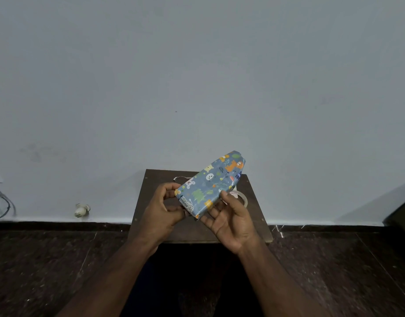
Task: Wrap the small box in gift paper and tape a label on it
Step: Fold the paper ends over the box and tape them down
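Gripped by both hands: wrapped box (210, 185), raised above dark wooden stool (254, 216).
Glossy animal-print paper; near end pinched by left hand (161, 212), underside cradled by right hand (229, 219); tape roll (239, 197) beneath.

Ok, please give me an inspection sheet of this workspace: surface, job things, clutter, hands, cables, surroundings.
Surface: small dark wooden table against the wall.
Job's things: wrapped box in blue animal-print paper, held tilted above the table; tape roll lying on the table behind it; label not seen.
Clutter: a white string-like piece on the table's far edge.
Hands: left hand grips the box's near end; right hand supports it from below.
Cables: wires by the wall, far left.
Surroundings: pale wall, dark stone floor, small white object at the wall base.
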Action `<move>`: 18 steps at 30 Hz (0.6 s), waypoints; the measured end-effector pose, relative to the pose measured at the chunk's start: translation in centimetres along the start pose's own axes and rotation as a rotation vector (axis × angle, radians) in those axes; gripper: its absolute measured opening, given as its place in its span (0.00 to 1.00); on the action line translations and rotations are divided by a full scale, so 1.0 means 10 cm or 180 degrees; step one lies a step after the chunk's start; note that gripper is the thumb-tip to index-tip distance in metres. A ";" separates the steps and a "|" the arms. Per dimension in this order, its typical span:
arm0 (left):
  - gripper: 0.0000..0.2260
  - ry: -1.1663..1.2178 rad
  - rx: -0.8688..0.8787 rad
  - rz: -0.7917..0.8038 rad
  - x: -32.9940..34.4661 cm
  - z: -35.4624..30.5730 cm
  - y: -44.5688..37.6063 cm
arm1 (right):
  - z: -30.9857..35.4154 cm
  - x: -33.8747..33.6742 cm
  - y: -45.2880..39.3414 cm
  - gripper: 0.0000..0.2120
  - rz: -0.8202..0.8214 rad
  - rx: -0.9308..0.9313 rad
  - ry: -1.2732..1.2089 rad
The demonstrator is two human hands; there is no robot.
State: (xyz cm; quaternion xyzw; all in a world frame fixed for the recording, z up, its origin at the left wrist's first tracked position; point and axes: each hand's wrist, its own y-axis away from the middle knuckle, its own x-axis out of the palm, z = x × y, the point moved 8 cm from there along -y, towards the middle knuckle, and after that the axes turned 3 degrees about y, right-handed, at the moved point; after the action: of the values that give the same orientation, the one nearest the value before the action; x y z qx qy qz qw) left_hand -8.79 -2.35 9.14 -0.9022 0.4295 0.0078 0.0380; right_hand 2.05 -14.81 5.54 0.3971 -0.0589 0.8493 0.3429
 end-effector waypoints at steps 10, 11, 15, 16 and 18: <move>0.25 0.0022 -0.0296 0.0085 -0.02 0.15 -0.06 | 0.05 0.02 0.00 0.25 0.0012 -0.0173 0.0432; 0.24 0.0024 -0.0324 0.0085 -0.02 0.17 -0.07 | 0.06 0.03 0.00 0.25 0.0004 -0.0204 0.0490; 0.24 0.0075 -0.0334 0.0050 -0.05 0.14 -0.10 | 0.22 0.08 0.04 0.23 -0.0276 -0.0788 0.1542; 0.26 0.0157 -0.0294 0.0157 -0.03 0.10 -0.10 | 0.26 0.11 0.06 0.24 -0.0337 -0.1001 0.1967; 0.32 0.0360 -0.0210 0.0542 0.09 0.05 -0.06 | 0.27 0.16 0.07 0.26 -0.0383 -0.1269 0.2720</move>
State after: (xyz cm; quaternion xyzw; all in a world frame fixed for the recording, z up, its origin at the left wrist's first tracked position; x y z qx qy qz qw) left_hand -7.75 -2.61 8.66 -0.8622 0.5056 -0.0258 -0.0168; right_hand 2.63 -15.48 8.63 -0.0586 -0.0513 0.8873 0.4545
